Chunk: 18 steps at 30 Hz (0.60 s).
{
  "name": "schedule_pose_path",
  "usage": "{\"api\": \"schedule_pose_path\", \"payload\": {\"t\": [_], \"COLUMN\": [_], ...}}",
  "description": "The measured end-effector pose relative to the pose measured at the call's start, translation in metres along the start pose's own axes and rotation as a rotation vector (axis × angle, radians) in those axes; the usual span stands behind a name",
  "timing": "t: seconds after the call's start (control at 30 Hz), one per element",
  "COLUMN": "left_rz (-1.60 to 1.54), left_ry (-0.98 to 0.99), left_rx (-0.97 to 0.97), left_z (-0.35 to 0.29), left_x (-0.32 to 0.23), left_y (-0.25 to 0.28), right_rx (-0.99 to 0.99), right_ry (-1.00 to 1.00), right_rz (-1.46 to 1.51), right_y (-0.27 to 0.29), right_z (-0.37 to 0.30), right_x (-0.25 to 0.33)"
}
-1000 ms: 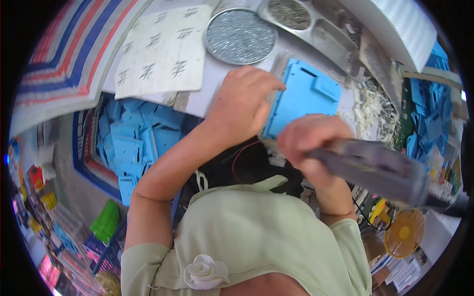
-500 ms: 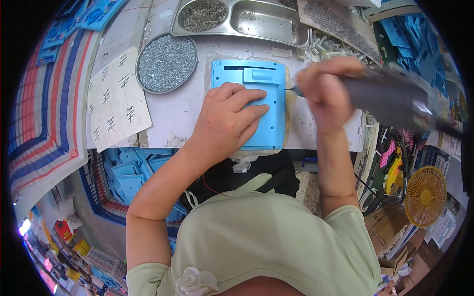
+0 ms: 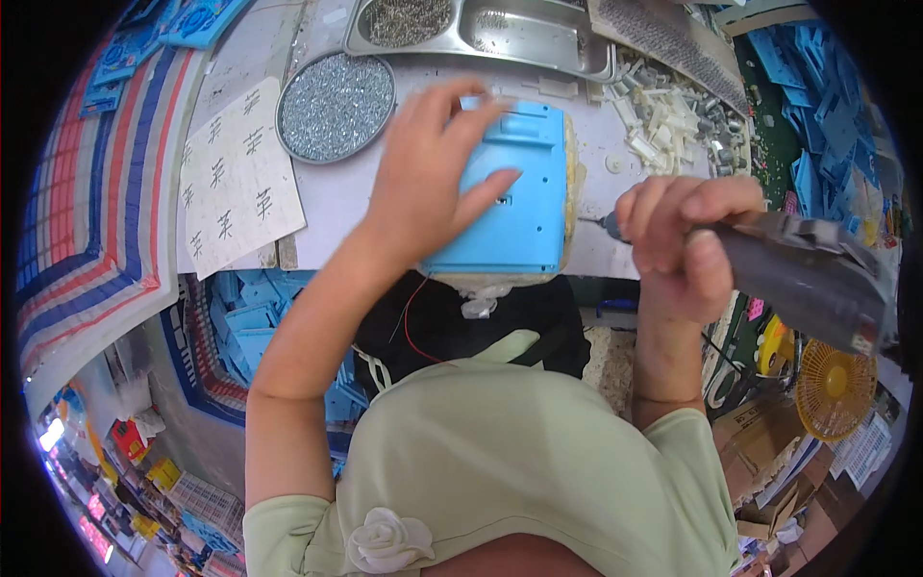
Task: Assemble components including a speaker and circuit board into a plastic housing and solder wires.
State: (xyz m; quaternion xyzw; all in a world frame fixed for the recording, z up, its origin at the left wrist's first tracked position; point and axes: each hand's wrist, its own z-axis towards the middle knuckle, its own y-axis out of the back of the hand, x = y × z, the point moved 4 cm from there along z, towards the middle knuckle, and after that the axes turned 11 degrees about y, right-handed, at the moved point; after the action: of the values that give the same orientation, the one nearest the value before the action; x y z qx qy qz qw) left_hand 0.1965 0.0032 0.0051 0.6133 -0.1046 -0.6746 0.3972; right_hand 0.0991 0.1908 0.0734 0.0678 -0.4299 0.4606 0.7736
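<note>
- Head view: our left hand (image 3: 423, 163) spread wide over blue case (image 3: 514, 231); contact unclear.
- Our right hand (image 3: 681, 240) grips power screwdriver (image 3: 808, 284), tip just right of case.

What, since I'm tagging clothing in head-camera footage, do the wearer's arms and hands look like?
The left hand and right hand are bare, with no gloves, rings or wristbands visible. Both forearms are uncovered too. The left sleeve and right sleeve are short, plain and pale green, matching the top; no markings show on them.
</note>
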Motion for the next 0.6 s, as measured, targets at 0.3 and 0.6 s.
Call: {"api": "schedule_pose_path", "payload": {"t": [0.3,0.6], "left_rz": [0.19,0.135], "left_ry": [-0.052,0.983], "left_rx": [-0.326,-0.791], "left_z": [-0.044,-0.373], "left_x": [0.008,0.104], "left_y": [0.128,0.186], "right_rx": [0.137,0.121], "right_ry": [0.107,0.007], "right_rz": [0.02,0.115], "right_y": [0.01,0.01], "right_z": [0.045,0.053], "right_x": [0.021,-0.016]}}
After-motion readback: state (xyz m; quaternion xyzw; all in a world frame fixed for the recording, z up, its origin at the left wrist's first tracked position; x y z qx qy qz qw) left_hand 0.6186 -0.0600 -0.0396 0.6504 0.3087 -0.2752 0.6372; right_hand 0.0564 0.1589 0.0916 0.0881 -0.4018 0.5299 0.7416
